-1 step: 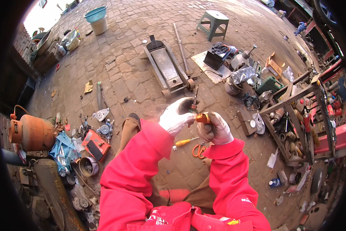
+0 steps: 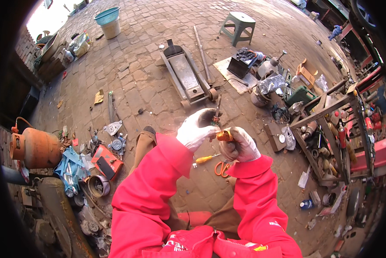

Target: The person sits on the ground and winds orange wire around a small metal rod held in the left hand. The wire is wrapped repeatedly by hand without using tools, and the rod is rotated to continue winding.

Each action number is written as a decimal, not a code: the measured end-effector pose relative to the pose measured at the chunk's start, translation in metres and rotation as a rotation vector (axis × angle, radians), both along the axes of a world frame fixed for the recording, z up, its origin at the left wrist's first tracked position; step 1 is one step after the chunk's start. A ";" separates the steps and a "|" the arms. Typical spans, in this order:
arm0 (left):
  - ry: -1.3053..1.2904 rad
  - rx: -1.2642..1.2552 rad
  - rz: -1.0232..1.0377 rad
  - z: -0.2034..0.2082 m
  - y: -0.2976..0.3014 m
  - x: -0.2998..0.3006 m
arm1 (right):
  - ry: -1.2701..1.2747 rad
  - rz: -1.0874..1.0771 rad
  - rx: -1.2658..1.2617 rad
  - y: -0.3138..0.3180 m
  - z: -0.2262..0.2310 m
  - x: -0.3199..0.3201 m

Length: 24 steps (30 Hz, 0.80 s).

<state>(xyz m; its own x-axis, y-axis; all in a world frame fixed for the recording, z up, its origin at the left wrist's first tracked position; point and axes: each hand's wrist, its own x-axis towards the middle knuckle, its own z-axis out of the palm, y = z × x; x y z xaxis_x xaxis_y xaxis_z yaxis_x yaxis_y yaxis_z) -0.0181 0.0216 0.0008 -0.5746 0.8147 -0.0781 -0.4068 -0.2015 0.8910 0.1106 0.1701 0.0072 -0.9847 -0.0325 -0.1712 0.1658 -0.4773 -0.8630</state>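
Both of my hands, in whitish gloves with dark soiled fingers, meet in front of me above the brick paving. My left hand (image 2: 197,131) is closed round the lower end of a thin upright metal shaft with reddish and green parts (image 2: 217,114); the rest is hidden by the fingers. My right hand (image 2: 241,145) grips a small bundle of orange-copper wire (image 2: 225,135), close beside the left fingertips. Whether the wire joins the shaft piece I cannot tell. Below the hands lie a yellow-handled screwdriver (image 2: 204,158) and orange-handled scissors (image 2: 221,168).
A floor jack (image 2: 186,75) stands ahead, with a green stool (image 2: 240,22) beyond. On the right is a metal frame rack (image 2: 321,114) among bottles and parts. To the left are an orange gas cylinder (image 2: 41,147), a phone (image 2: 105,167) on a red box and a round tin (image 2: 99,185).
The fingers of my right hand have shifted and the wire bundle has turned and moved slightly left and down. My left hand stays nearly still.
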 end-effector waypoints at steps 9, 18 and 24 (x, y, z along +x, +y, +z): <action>-0.127 -0.005 -0.037 0.003 -0.014 -0.018 | 0.267 -0.055 -0.393 -0.003 -0.004 0.000; -0.363 0.232 0.249 -0.009 -0.023 -0.044 | 0.402 0.184 1.090 0.003 0.007 0.006; -0.503 0.382 0.053 0.004 -0.017 -0.028 | -0.181 -0.228 1.280 0.010 -0.009 -0.014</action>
